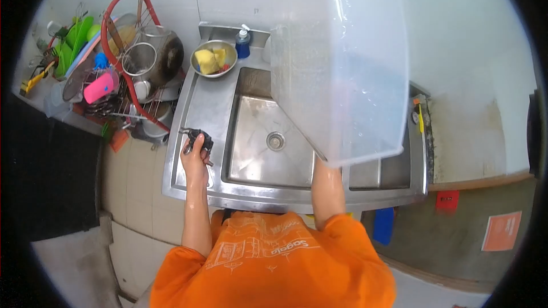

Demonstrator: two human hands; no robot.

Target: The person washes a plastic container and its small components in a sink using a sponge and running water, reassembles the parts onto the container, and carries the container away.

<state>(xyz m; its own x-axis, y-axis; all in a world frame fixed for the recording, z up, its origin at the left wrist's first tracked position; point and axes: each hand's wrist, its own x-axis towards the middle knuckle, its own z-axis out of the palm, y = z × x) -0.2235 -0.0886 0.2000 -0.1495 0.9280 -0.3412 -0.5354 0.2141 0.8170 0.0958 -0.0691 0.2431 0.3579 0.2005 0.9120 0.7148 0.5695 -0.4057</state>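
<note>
My left hand point(197, 154) is closed around a small dark object with metal prongs point(201, 140), over the left rim of the steel sink. Its exact kind is unclear. A large translucent plastic bin point(365, 80) is held up on its side above the right part of the sink, wet with drops and streaks. My right wrist point(325, 166) goes in behind its lower edge, so the right fingers are hidden; the bin rests on or in that hand. Below lies the sink basin point(257, 154) with its round drain point(275, 141).
A metal bowl with yellow sponges point(211, 60) and a blue soap bottle point(242, 45) stand at the sink's back left. Further left, a crowded dish rack point(128, 102) holds pots, a pink cup and a red hose point(108, 23). A second basin point(394, 171) is partly covered.
</note>
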